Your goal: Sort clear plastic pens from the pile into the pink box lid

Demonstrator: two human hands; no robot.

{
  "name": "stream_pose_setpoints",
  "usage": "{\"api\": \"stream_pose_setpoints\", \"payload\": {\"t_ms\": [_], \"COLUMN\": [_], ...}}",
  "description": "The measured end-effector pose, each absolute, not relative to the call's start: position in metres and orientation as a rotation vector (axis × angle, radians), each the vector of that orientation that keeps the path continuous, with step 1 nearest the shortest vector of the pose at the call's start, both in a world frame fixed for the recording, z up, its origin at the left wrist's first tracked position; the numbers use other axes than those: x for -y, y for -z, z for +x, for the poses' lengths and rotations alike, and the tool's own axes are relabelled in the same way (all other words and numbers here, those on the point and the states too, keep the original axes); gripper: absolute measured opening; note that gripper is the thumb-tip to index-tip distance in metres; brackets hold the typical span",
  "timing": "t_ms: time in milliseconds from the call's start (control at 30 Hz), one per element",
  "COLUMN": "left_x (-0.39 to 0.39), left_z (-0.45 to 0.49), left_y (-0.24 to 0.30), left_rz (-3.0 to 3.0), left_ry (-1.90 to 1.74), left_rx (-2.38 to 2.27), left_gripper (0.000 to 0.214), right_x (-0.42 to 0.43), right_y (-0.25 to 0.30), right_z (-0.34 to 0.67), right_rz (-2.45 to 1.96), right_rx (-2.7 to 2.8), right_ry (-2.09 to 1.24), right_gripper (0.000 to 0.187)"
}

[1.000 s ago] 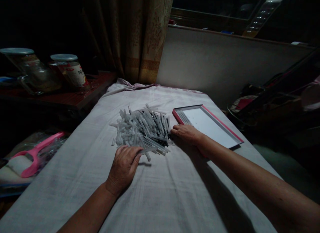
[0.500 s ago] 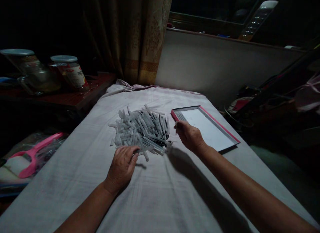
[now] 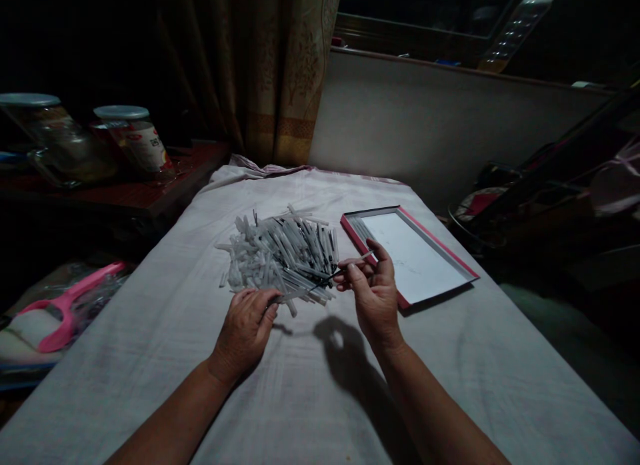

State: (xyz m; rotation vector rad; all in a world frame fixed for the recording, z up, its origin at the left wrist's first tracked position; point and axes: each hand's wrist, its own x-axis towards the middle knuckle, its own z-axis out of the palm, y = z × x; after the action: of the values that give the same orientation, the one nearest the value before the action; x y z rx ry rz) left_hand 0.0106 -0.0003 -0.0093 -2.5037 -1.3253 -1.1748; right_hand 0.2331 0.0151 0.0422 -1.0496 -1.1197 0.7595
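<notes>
My left hand [image 3: 246, 322] is closed at the near edge of the pile, pinching a translucent pen barrel [image 3: 294, 295] that points right. Between the fingers of my right hand [image 3: 374, 288] is a thin pen refill [image 3: 326, 279], dark at its left part and pale at its upper right end. The refill's left tip meets the open end of the barrel, or lies just before it; I cannot tell which. Behind both hands lies a heap of clear pen parts [image 3: 273, 248], some with black pieces. To the right, a shallow red-edged box [image 3: 439, 242] holds several thin sticks along its left side.
A white cloth [image 3: 290, 398] covers the table. Jars [image 3: 147, 148] and a glass jug stand on a dark red cabinet [image 3: 185, 175] at left. Below it lies a pink-handled object [image 3: 67, 312] among plastic bags. A curtain [image 3: 295, 85] hangs at the back, and a bottle [image 3: 523, 28] leans at the window.
My right hand has turned and come down from the box's left edge, and the refill now shows in its fingers, its tip at the barrel. My left hand has hardly moved.
</notes>
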Motion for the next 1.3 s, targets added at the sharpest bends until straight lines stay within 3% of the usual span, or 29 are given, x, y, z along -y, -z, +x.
{"api": "stream_pose_setpoints", "payload": {"t_ms": [400, 600, 733, 1067, 1300], "left_x": [0.002, 0.002, 0.002, 0.002, 0.002], "left_z": [0.011, 0.012, 0.011, 0.012, 0.012], "left_y": [0.01, 0.009, 0.008, 0.008, 0.007], "left_rz": [-2.566, -2.55, -2.546, -2.594, -2.608], "left_ry": [1.156, 1.185, 1.211, 1.174, 1.171], "left_rx": [1.411, 1.384, 1.379, 1.421, 1.407], "left_gripper": [0.02, 0.02, 0.021, 0.022, 0.021], "right_x": [-0.008, -0.008, -0.021, -0.027, -0.037], "right_y": [-0.039, -0.031, -0.027, -0.017, -0.01], "right_z": [0.221, 0.226, 0.255, 0.27, 0.266], "right_rz": [-1.019, -1.061, -1.238, -1.776, -1.889], "right_rx": [1.155, 1.58, 1.645, 2.29, 2.298], "right_ry": [-0.743, -0.649, -0.523, -0.311, -0.196], "right_gripper": [0.044, 0.023, 0.031, 0.031, 0.025]}}
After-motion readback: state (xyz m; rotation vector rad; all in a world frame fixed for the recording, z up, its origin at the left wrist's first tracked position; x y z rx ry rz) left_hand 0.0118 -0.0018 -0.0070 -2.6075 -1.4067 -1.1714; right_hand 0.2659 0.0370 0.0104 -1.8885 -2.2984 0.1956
